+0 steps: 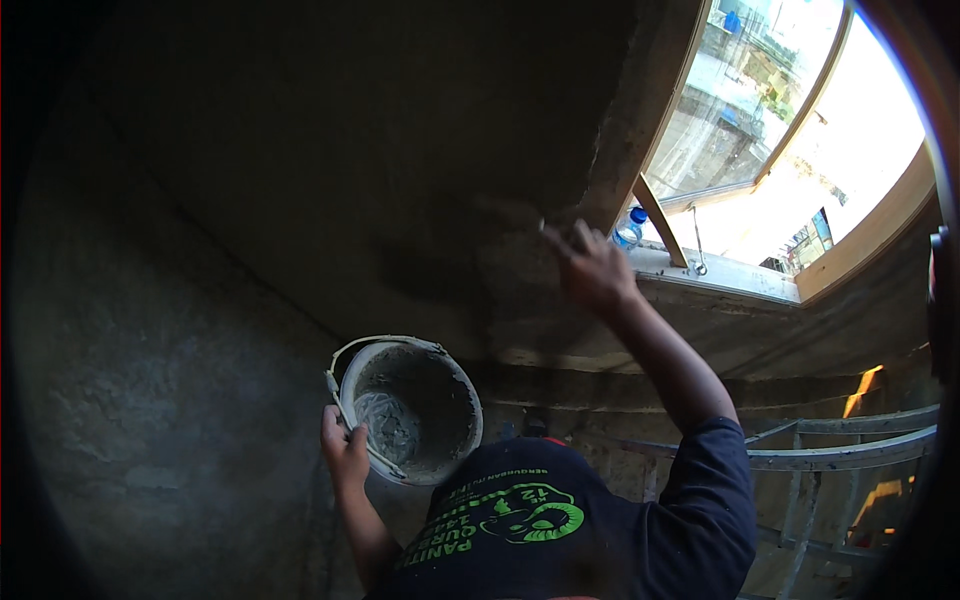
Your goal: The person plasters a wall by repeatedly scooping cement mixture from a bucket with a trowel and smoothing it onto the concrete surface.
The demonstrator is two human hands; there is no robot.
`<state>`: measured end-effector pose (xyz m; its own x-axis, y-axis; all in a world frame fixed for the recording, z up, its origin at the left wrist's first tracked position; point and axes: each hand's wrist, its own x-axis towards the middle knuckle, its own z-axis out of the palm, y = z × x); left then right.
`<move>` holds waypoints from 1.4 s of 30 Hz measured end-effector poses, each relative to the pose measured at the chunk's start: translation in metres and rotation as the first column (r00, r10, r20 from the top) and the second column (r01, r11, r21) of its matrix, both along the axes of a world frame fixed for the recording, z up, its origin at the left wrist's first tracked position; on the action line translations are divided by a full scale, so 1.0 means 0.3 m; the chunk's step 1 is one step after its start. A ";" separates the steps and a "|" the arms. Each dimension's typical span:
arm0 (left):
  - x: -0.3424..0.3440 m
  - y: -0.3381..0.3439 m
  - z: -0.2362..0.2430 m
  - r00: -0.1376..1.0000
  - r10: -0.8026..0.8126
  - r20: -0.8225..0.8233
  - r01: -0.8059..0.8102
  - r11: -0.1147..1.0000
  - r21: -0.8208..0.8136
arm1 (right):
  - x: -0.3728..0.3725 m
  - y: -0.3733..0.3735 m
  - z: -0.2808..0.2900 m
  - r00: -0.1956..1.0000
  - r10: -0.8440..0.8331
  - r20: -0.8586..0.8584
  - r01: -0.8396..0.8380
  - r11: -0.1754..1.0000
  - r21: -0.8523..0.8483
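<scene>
My left hand (345,452) is closed on the rim and wire handle of a grey, mortar-smeared bucket (462,405), tilted so its inside shows. Wet grey plaster (388,424) lies at its bottom. Raised to the right of the bucket, my right hand (597,268) is closed in front of the dark plastered wall (400,180). From it a hand tool (515,212) reaches left toward the wall. That tool is blurred and dim, so its exact kind does not show.
An open wooden-framed window (655,222) lets in bright light at the upper right. On its sill (735,284) stands a clear plastic bottle with a blue cap (629,230), close to my right hand. A metal scaffold or ladder frame (840,456) stands at the lower right.
</scene>
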<state>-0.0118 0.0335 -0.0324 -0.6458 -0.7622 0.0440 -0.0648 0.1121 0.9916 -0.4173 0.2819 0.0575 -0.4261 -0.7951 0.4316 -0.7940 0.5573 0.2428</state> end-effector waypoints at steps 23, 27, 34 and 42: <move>-0.003 0.005 -0.014 0.998 0.043 0.041 -0.043 0.999 0.007 | 0.010 -0.031 0.061 0.999 -0.034 0.007 0.034 0.999 0.035; -0.001 0.011 0.016 0.996 0.041 0.080 -0.037 0.998 -0.058 | 0.104 0.023 -0.347 0.977 -0.152 0.150 0.088 0.926 0.367; 0.037 0.015 -0.006 0.996 0.068 0.061 -0.064 0.996 -0.062 | 0.294 0.277 -0.514 0.538 -0.171 0.825 0.043 0.984 0.175; -0.022 0.033 0.059 0.993 0.060 0.104 -0.049 0.993 -0.105 | 0.440 0.227 -0.363 -0.314 0.187 0.931 0.114 0.981 -0.159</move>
<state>-0.0185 0.0435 -0.0147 -0.6089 -0.7912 0.0567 -0.1783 0.2062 0.9621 -0.2853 0.3500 -0.0514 -0.3635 -0.8353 -0.4124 0.0841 0.4115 -0.9075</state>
